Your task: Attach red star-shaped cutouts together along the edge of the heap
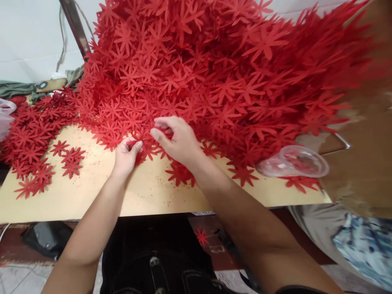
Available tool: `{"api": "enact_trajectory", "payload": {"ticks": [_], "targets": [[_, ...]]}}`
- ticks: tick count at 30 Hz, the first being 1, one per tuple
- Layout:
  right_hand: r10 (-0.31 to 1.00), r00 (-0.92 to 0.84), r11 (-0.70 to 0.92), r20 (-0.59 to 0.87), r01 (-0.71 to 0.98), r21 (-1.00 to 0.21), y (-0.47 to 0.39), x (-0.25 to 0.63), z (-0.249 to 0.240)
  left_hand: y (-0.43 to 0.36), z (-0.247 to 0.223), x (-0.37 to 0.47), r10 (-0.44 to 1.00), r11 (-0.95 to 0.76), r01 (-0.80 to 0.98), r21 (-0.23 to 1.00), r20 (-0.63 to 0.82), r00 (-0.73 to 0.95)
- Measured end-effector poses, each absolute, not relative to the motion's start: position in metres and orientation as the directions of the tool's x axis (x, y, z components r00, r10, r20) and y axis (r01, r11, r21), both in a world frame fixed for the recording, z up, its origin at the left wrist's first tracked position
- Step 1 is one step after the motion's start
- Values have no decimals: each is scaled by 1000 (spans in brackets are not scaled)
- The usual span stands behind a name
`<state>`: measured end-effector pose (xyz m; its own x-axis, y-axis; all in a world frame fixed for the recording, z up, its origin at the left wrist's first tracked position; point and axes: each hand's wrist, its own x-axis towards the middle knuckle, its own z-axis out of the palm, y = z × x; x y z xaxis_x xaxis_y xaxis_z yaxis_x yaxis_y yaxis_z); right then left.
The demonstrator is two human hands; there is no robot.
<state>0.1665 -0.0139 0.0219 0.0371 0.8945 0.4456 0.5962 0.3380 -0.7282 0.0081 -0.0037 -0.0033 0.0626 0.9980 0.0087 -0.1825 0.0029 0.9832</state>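
A large heap of red flower-shaped cutouts (190, 81) with narrow petals covers the back of the pale tabletop (143, 200). At the heap's front edge, my left hand (125, 157) pinches a red flower cutout (132, 143) between thumb and fingers; part of it is hidden by them. Just to the right, my right hand (180, 141) hovers at the heap with thumb and fingers curved and apart. Nothing shows clearly between those fingers. Loose flower cutouts (180, 173) lie below my right hand, near the table's front.
A smaller pile of red cutouts (30, 143) lies at the left, with a few single ones (72, 162) beside it. A clear plastic cup (290, 161) lies on its side at the right, next to a brown cardboard box (361, 163). One cutout (201, 237) is below the table edge.
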Motion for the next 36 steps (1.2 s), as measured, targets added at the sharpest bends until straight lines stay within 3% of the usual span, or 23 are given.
{"api": "enact_trajectory", "payload": {"ticks": [3,5,11,14,23,31,36], "targets": [[981,-68,191,179,295,-936,-20,146,15,-4,-5,9,995,12,-188,982,6,95],[989,-115,107,95,108,-988,-18,138,10,-3,-7,8,998,-6,-175,984,18,67],[987,-156,-70,-35,-228,-971,-12,134,12,-3,-10,6,997,-52,-178,983,62,49],[993,-97,-92,-63,-338,-937,-11,134,13,-5,-8,7,993,-53,-216,975,74,87],[994,105,70,38,-322,-944,-8,139,4,-6,-2,9,983,-46,-173,984,76,170],[958,286,89,-5,-312,-946,0,161,1,-3,-3,6,992,-53,-92,994,63,109],[967,253,96,17,-305,-947,-3,160,8,-6,-4,6,996,-21,-129,991,31,79]]}}
